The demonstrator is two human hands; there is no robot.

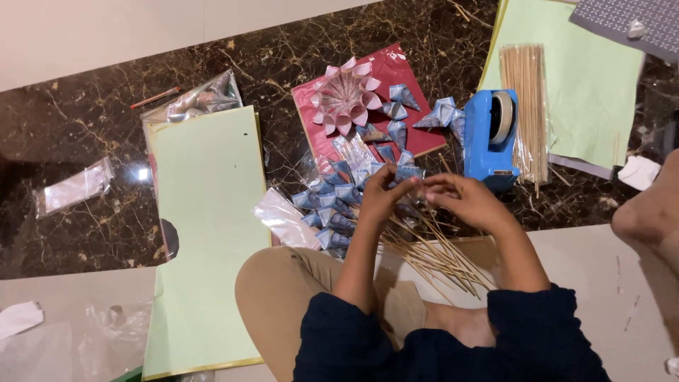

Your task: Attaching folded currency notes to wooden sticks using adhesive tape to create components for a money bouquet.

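Head view: we sit on the floor, both hands meeting over a loose pile of thin wooden sticks (431, 255). Left hand (382, 194) has its fingers curled, tips pinching a small blue paper cone (408, 174). Right hand (467, 200) has fingertips pressed together at the same spot; whether it grips the cone or a stick, we cannot tell.

More blue cones (329, 209) are heaped just left of the hands, with others scattered on a red paper sheet (414, 138) that also carries a pink folded paper flower (346, 95).

Packages: a clear sleeve of sticks (527, 106) lies upright beyond the right hand, touching a blue tape dispenser (490, 138). A crumpled clear bag (194, 99) sits at the top of a large pale green sheet (205, 233) on the left. A small flat clear packet (74, 187) lies far left on the dark marble floor (85, 120). Another green sheet (587, 78) lies upper right.
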